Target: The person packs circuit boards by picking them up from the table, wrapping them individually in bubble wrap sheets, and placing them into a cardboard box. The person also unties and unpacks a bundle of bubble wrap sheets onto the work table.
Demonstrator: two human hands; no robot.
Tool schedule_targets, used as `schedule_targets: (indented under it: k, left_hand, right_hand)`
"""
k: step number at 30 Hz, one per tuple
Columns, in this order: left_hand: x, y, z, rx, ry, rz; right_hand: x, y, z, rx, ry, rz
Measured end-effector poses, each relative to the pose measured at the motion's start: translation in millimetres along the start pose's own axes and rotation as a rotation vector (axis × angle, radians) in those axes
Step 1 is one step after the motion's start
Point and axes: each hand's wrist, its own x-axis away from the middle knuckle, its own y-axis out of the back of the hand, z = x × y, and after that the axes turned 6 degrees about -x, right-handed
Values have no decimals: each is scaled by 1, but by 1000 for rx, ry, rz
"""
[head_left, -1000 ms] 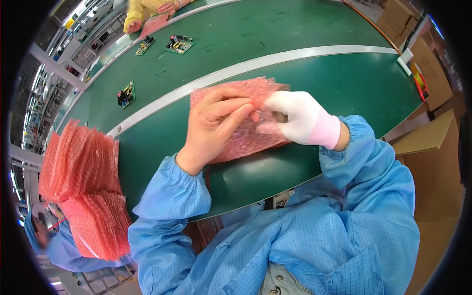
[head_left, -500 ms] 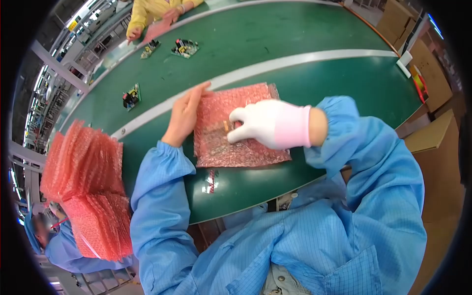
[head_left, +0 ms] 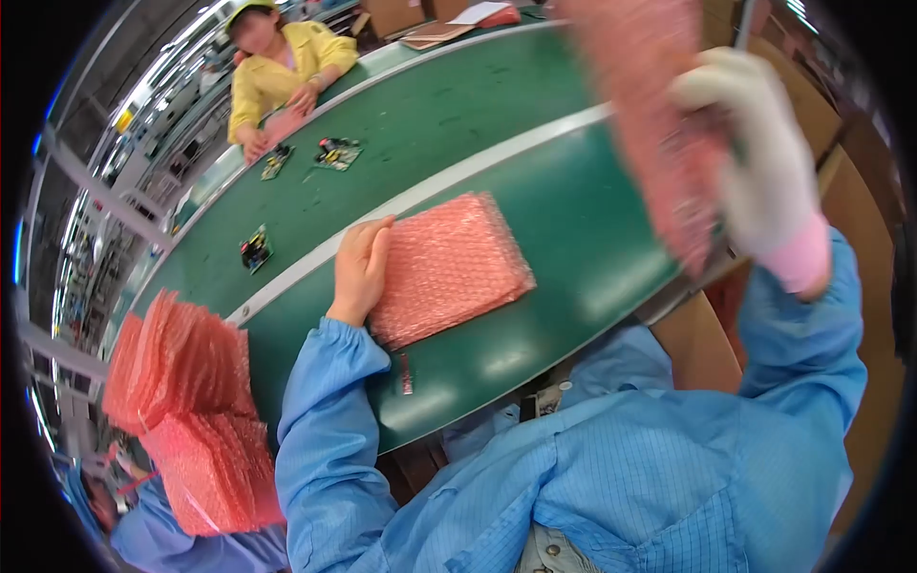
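Note:
A flat pile of pink bubble-wrap bags [head_left: 454, 267] lies on the green work surface in front of me. My left hand [head_left: 360, 270], bare, grips the pile's left edge with its fingers together. At the upper right, my right hand [head_left: 764, 162] wears a white glove with a pink cuff and is closed on a raised pink bubble-wrap bag [head_left: 654, 124]. Both glove and bag are smeared by motion, and whatever is inside the bag cannot be made out.
Tall bundles of pink bubble-wrap bags [head_left: 205, 468] stand at the left. Several circuit boards [head_left: 256, 250] lie beyond the pale divider strip [head_left: 478, 172]. A person in yellow [head_left: 287, 76] sits across; another in blue is at lower left. Cardboard boxes [head_left: 702, 339] stand at the right.
My right hand has lifted a bag off the pile and swung it up to the right. My left hand has stayed at the pile's left edge. The view has shifted, showing more of the person opposite.

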Motion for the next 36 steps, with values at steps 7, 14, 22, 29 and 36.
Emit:
schedule_targets:
  k: [7,14,22,29,36]
  left_hand:
    - [6,-5,-17,-192,-149,168]
    - [4,-2,-24,-204,-77,274]
    - [11,7,-33,-223,62,267]
    - [12,8,-46,-299,91,289]
    - [12,6,-40,-314,83,294]
  right_hand:
    - [126,172,-20,671,-617,-502]
    - [318,213,-97,704,-1023,-430]
    - [461,73,-164,525,-1567,175]
    - [532,-11,-215,266,-1673,682]
    - [525,-30,-205,139,-1665,550]
